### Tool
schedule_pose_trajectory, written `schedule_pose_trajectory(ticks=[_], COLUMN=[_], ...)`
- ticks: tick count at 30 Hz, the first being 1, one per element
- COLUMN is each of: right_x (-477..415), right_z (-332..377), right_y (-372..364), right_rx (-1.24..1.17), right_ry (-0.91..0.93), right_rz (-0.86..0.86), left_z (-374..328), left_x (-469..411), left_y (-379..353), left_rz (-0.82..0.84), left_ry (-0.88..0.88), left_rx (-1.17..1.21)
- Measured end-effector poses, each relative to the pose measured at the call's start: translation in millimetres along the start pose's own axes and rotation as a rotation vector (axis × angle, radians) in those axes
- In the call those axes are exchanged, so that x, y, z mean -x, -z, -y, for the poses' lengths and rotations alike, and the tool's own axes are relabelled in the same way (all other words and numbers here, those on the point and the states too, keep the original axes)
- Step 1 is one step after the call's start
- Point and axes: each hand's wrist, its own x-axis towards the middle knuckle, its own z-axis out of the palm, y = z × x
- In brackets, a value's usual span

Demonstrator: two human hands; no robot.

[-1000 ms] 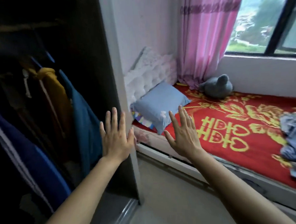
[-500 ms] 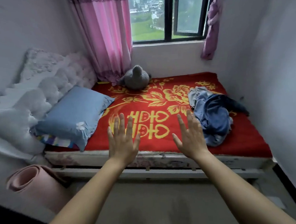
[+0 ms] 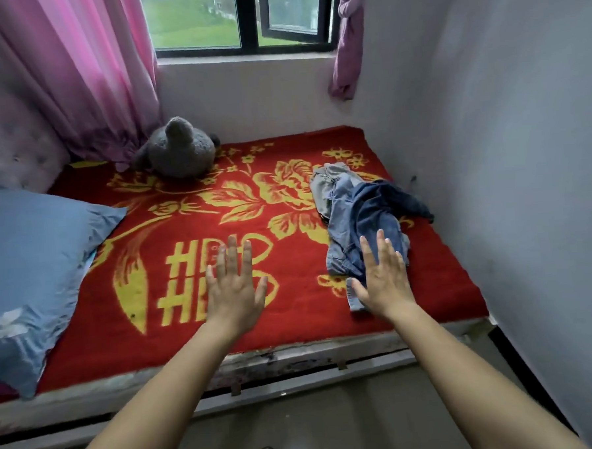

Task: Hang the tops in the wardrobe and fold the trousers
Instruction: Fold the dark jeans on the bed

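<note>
A crumpled pile of blue denim clothes lies on the right side of the bed, on a red blanket with yellow flowers. Which pieces are tops or trousers I cannot tell. My left hand is held out flat over the middle of the blanket, fingers straight, holding nothing. My right hand is also flat and empty, hovering over the near edge of the pile. The wardrobe is out of view.
A blue pillow lies at the left of the bed. A grey plush toy sits at the back under the window. A pink curtain hangs at the left, a white wall runs along the right. Floor lies below the bed edge.
The view swung from the wardrobe to the bed and came closer. Both hands stayed flat and empty; the right hand now overlaps the near edge of the denim pile.
</note>
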Motion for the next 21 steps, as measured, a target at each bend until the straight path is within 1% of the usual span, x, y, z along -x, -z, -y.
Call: schedule_pose_trajectory(ticks=[3,5,8,10,13,16,21], right_x=[-54.9,-87.9,-123.1,-147.5,-189.4,-231.8,-295.6], right_z=[-25.2,-41.6,-74.2,-103.8,-159.3,-216.7,-299.7], right_y=[4.8,8.3,7.0,-1.2,-25.9,-69.2,-146.8], right_rx=[0.003,0.001,-0.009,-0.024,-0.048,-0.103,-0.217], right_ry=[-0.07,-0.112,-0.167,-0.184,-0.218,-0.261,-0.351], right_rz=[-0.042,-0.061,-0.075,-0.094,-0.076,0.011,0.169], left_z=[-17.0,-36.0,-77.1,-107.8,-158.5,-207.1,-276.6], left_x=[-73.5,-125.2,-183.1,-216.1,-265.1,-307.6,-375.4], left_y=[-13.7,-19.0,-38.1,-64.2,-113.7,-173.0,-274.3], left_rz=[0.03,0.051,0.114,0.148,0.222,0.329,0.485], left_ry=[-0.114,-0.149,-0.158,-0.152,-0.131,-0.068,0.216], left_rx=[-0.019,-0.032,0.055,0.128,0.2,0.231,0.308])
